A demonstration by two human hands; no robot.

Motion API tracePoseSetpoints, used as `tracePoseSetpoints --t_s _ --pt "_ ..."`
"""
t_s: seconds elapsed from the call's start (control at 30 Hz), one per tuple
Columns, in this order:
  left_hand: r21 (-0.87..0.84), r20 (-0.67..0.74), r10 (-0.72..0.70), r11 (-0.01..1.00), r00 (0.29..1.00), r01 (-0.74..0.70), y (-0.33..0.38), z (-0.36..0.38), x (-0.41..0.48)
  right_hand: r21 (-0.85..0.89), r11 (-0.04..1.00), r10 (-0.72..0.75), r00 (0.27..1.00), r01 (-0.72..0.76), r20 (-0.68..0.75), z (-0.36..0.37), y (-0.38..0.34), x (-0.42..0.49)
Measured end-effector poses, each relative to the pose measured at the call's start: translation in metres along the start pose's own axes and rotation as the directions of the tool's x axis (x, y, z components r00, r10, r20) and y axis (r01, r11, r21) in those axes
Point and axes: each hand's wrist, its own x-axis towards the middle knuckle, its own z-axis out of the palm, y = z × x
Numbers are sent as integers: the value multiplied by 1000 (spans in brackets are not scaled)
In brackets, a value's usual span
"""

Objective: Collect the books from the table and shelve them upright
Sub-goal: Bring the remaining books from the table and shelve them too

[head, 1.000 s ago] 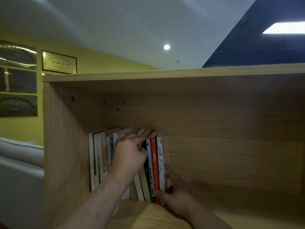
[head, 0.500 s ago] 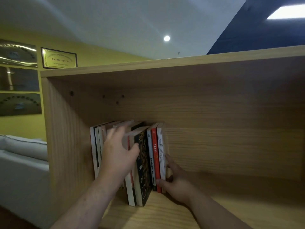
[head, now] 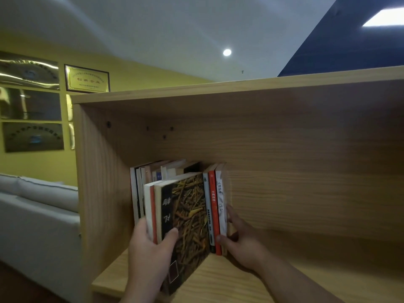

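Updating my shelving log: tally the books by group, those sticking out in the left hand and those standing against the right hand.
Books sticking out, gripped by left hand: 2
Upright books braced by right hand: 3
Total: 5; books behind too overlapped to count.

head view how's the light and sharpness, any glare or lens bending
Head view: dim and soft inside the shelf; glare streaks the wall plaques; the ceiling spotlight blows out white; the wide lens slants the shelf's straight edges; the left hand, its grip on the twig-cover book, looks slightly smeared.
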Motion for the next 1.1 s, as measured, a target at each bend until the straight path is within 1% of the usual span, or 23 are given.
tracePoseSetpoints --t_s 0.13,0.2,0.33,0.4,0.43,0.47,0.5,0.57,0.6,0.63,0.67,0.73,0.8,0.9,0.97,1.03,1.1 --pt "-189 -50 -32 982 998 22 -5 -43 -2 -79 997 -10 1000 10 -1 4 -2 4" --pt "-271 -48 -62 961 997 47 -4 -59 -3 -108 994 1 1000 1 19 6 -9 5" --pt "-383 28 -94 919 995 98 -1 -74 1 -74 997 42 996 -36 73 10 -24 12" --pt "-443 102 -98 887 990 133 3 -76 4 -53 994 98 985 -91 144 9 -29 10" --pt "-463 132 -102 873 986 152 5 -75 5 32 990 127 977 -135 172 6 -34 6" --pt "-481 164 -105 860 981 173 7 -74 6 157 972 142 972 -172 185 1 -42 0" --pt "-496 202 -109 845 973 198 9 -72 8 276 945 144 980 -178 141 -7 -53 -10" --pt "-502 267 -129 827 955 252 14 -64 9 445 886 145 989 -133 6 -22 -77 -28" --pt "-496 298 -139 823 944 278 18 -58 8 524 842 151 989 -129 2 -27 -87 -37" --pt "-487 328 -148 820 933 302 22 -50 6 590 797 124 991 -130 50 -32 -98 -47" --pt "-479 353 -159 816 922 324 27 -40 3 618 778 73 993 -116 94 -36 -104 -56" --pt "-460 402 -188 805 896 375 38 -22 -6 676 726 55 991 -125 124 -39 -108 -68" --pt "-443 450 -193 799 872 406 50 -8 -15 718 689 94 995 -96 42 -45 -106 -76" --pt "-419 534 -213 774 819 475 59 2 -27 820 569 190 980 -57 -63 -59 -97 -89" --pt "-466 548 -259 695 795 548 53 6 -38 864 503 277 952 -27 -132 -64 -88 -94" --pt "-521 562 -292 603 774 605 48 14 -53 889 458 358 913 12 -197 -67 -84 -96" --pt "-565 577 -277 544 768 620 53 29 -68 904 426 419 876 41 -237 -65 -81 -97"
